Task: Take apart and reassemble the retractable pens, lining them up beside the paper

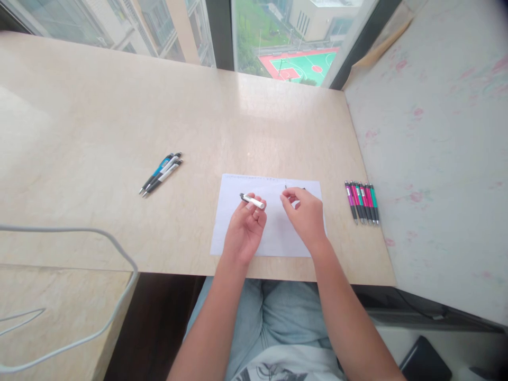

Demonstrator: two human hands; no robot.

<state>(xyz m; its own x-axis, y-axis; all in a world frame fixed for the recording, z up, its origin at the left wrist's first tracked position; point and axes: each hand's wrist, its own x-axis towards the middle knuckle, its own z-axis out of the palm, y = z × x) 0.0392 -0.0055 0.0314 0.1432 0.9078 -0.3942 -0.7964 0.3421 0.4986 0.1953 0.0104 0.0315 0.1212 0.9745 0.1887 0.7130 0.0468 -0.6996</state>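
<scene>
My left hand (pixel 245 227) is closed around a white pen barrel with a black end (pixel 252 200), held above a white sheet of paper (pixel 238 211). Close beside it, my right hand (pixel 304 214) has its fingers curled in a pinch; what they hold is too small to make out. Small dark parts (pixel 301 188) lie on the sheet just past my right fingers. Both hands hover over the middle of the paper, a few centimetres apart.
Two or three pens (pixel 161 173) in blue, black and white lie left on the beige stone ledge (pixel 99 132). A row of several pink and green pens (pixel 362 202) lies right. A wall (pixel 436 159) bounds the right; a grey cable (pixel 119 254) loops at left.
</scene>
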